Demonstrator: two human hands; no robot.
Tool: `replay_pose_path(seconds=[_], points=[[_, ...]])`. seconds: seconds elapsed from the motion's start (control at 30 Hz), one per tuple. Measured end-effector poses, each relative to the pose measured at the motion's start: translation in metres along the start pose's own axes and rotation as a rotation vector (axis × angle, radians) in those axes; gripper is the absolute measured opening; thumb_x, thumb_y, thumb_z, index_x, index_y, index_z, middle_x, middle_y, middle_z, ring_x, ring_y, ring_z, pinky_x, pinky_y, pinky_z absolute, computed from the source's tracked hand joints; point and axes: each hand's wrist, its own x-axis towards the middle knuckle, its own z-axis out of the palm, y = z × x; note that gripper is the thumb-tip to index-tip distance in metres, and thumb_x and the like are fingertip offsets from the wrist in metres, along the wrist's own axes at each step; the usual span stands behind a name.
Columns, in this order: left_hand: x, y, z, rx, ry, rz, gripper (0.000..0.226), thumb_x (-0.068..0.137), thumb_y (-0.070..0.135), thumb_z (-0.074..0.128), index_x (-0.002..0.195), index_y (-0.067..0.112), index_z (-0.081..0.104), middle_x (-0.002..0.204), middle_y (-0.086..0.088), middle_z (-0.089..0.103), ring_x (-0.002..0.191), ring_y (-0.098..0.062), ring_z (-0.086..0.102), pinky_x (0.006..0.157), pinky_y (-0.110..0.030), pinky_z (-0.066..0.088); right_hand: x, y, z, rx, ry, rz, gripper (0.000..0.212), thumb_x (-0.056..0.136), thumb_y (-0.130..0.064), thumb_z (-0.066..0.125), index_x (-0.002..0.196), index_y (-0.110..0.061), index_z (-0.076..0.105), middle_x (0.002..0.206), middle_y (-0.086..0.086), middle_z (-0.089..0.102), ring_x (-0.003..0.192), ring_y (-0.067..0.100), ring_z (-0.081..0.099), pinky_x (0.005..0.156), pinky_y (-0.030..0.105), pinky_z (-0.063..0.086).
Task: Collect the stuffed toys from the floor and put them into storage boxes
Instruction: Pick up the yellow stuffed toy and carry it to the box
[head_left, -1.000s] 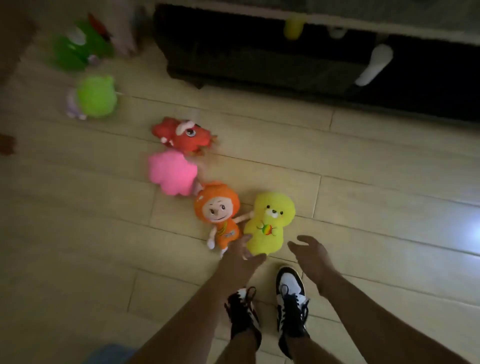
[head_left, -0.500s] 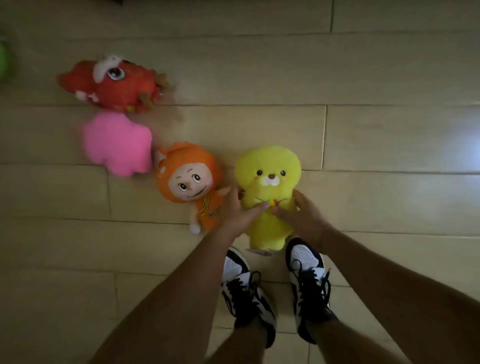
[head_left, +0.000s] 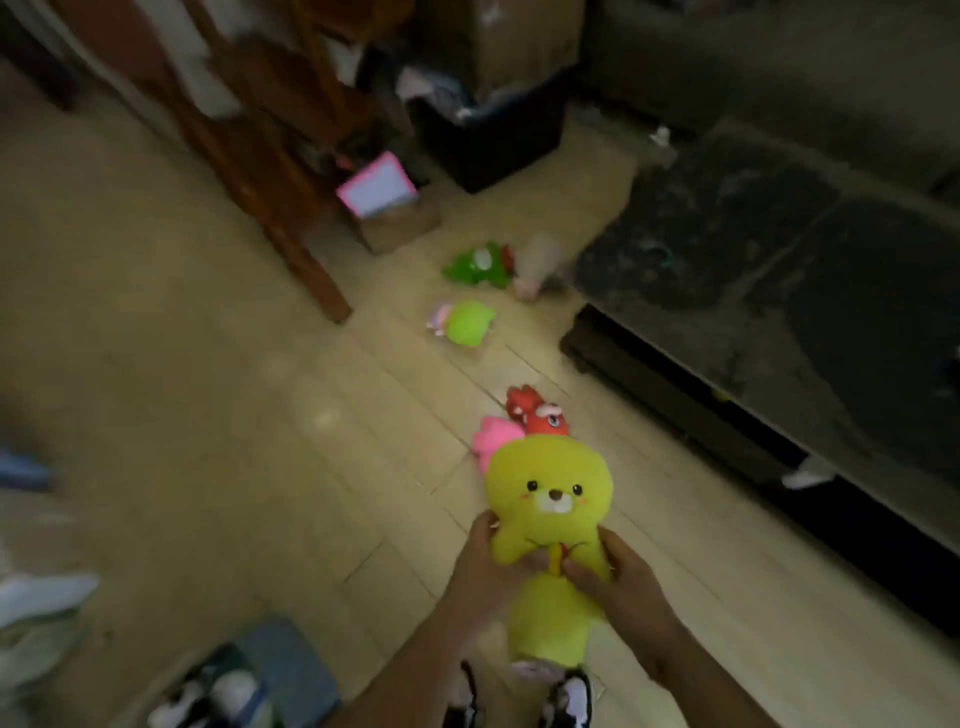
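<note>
Head view, grip: left hand (head_left: 480, 566) and right hand (head_left: 618, 587) clasp the soft yellow plush bear (head_left: 550, 525) at its middle, fingers pressed into the fabric.
Change: bear lay on the pale plank floor (head_left: 260, 415) half a second ago; now lifted, upright.
Remaining: red plush (head_left: 537, 415) and pink plush (head_left: 493, 441) at 12 o'clock; two green plush toys (head_left: 467, 296) beyond.
Meaning: pickup done; carrying to a box comes next.

A yellow bear toy (head_left: 550, 499) is hanging upright, facing the camera, clear of the floor; pink (head_left: 493, 439), red (head_left: 537, 415) and 2 green toys (head_left: 465, 323) (head_left: 478, 265) are lying behind it.
</note>
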Motion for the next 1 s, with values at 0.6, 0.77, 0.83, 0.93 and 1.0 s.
replay_pose_path(seconds=[0.6, 0.77, 0.83, 0.93, 1.0], points=[[-0.373, -0.082, -0.381, -0.452, 0.830, 0.218, 0.112, 0.024, 0.070, 0.083, 0.121, 0.026, 0.050, 0.111, 0.004, 0.062, 0.096, -0.012, 0.061, 0.069, -0.017, 0.049, -0.210, -0.162, 0.464, -0.379, -0.700, -0.382, 0.082, 0.038, -0.060, 0.083, 0.106, -0.020, 0.065, 0.096, -0.001, 0.074, 0.084, 0.006, 0.071, 0.067, 0.019, 0.054], [-0.411, -0.148, -0.431, -0.450, 0.965, 0.198, 0.103, 0.037, 0.068, 0.080, 0.127, 0.027, 0.052, 0.115, 0.005, 0.067, 0.098, -0.008, 0.066, 0.073, -0.018, 0.051, -0.227, -0.134, 0.551, -0.466, -0.848, -0.349, 0.064, 0.050, -0.047, 0.081, 0.104, -0.015, 0.069, 0.092, -0.005, 0.076, 0.084, 0.008, 0.072, 0.068, 0.019, 0.054], [-0.423, -0.167, -0.447, -0.442, 0.987, 0.208, 0.091, 0.044, 0.070, 0.083, 0.121, 0.029, 0.056, 0.112, 0.006, 0.069, 0.099, -0.007, 0.067, 0.073, -0.015, 0.052, -0.225, -0.120, 0.584, -0.507, -0.909, -0.348, 0.067, 0.047, -0.053, 0.083, 0.102, -0.017, 0.070, 0.095, -0.003, 0.076, 0.088, 0.012, 0.072, 0.071, 0.023, 0.056], [-0.434, -0.188, -0.465, -0.504, 1.040, 0.180, 0.057, 0.067, 0.042, 0.085, 0.114, 0.035, 0.052, 0.114, 0.015, 0.064, 0.096, -0.001, 0.064, 0.071, -0.016, 0.053, -0.212, -0.095, 0.626, -0.592, -0.943, -0.347, 0.081, 0.039, -0.072, 0.081, 0.103, -0.023, 0.070, 0.101, -0.002, 0.075, 0.092, 0.011, 0.071, 0.076, 0.027, 0.057], [-0.440, -0.206, -0.473, -0.520, 1.092, 0.129, 0.051, 0.068, 0.043, 0.080, 0.111, 0.039, 0.052, 0.109, 0.021, 0.062, 0.093, 0.004, 0.061, 0.072, -0.016, 0.052, -0.204, -0.070, 0.649, -0.695, -0.989, -0.374, 0.085, 0.045, -0.079, 0.074, 0.110, -0.024, 0.065, 0.109, -0.002, 0.072, 0.098, 0.011, 0.069, 0.083, 0.034, 0.057]])
